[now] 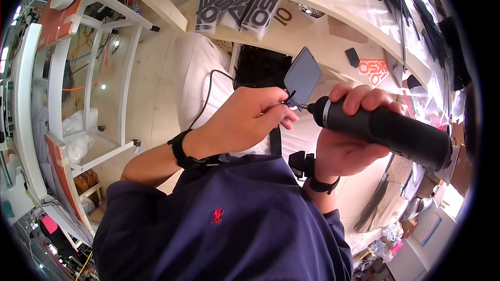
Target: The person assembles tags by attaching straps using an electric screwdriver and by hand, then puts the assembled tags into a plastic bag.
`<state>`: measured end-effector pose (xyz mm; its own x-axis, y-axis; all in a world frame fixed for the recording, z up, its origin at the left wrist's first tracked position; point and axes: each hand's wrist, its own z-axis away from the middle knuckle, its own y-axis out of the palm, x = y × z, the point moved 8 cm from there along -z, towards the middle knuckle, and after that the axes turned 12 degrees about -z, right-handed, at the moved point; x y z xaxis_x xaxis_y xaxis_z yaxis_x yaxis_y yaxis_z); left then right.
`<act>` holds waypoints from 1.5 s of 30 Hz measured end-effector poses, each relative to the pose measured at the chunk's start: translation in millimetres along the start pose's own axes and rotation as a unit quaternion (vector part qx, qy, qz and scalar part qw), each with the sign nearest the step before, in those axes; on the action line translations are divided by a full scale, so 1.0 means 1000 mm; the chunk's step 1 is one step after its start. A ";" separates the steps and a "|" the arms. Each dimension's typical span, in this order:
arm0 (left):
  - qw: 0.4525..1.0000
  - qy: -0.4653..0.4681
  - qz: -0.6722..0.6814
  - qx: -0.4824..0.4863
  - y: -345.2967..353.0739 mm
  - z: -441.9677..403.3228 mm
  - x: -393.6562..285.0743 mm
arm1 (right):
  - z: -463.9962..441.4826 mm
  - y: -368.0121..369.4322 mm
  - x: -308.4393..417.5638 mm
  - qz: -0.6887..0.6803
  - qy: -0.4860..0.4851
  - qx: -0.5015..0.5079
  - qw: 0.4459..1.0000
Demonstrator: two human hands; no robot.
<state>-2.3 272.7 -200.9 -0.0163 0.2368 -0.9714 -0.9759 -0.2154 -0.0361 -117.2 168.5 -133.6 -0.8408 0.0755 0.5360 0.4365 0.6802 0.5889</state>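
My right hand (346, 148) is wrapped around a thick black electric screwdriver (380, 127), held slantwise. Its thin metal bit points left and reaches a small dark part at the fingertips of my left hand (252, 117). That hand is closed in a pinch on this part, whose shape is mostly hidden by the fingers. Just beyond the fingertips a flat, grey, mirror-like rectangular panel (303, 74) with a thin dark edge stands tilted. It seems joined to the small part, but the joint is too small to tell. Both wrists wear black straps.
Ahead is a pale workbench (229, 34) with printed plastic packets (237, 10) and a small dark piece (352, 58). Long black strips (419, 10) lie at the upper right. A black cable (208, 93) runs over my lap. White metal frames (127, 80) stand at left.
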 end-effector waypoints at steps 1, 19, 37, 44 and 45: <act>1.000 -0.001 -0.004 0.001 0.000 0.000 0.000 | 0.001 0.000 -0.001 0.001 0.002 -0.001 1.000; 0.996 0.011 -0.084 -0.040 0.003 -0.003 -0.001 | 0.011 0.006 -0.003 0.023 -0.056 0.061 0.996; 0.986 0.009 -0.160 -0.049 0.003 -0.007 0.003 | 0.020 0.000 -0.010 0.031 -0.036 0.042 0.998; 0.993 -0.035 -0.108 0.024 0.014 -0.027 0.032 | 0.020 -0.018 -0.025 0.090 0.049 0.031 0.994; 0.993 -0.061 -0.099 0.035 0.013 -0.033 0.043 | 0.022 -0.028 -0.031 0.095 0.077 0.005 0.993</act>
<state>-8.2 248.5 -250.9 0.1560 0.3812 -0.9112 -0.9752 -0.0870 -0.2034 -110.6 162.9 -179.8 -0.6851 0.0909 0.7228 0.5780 0.6718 0.4633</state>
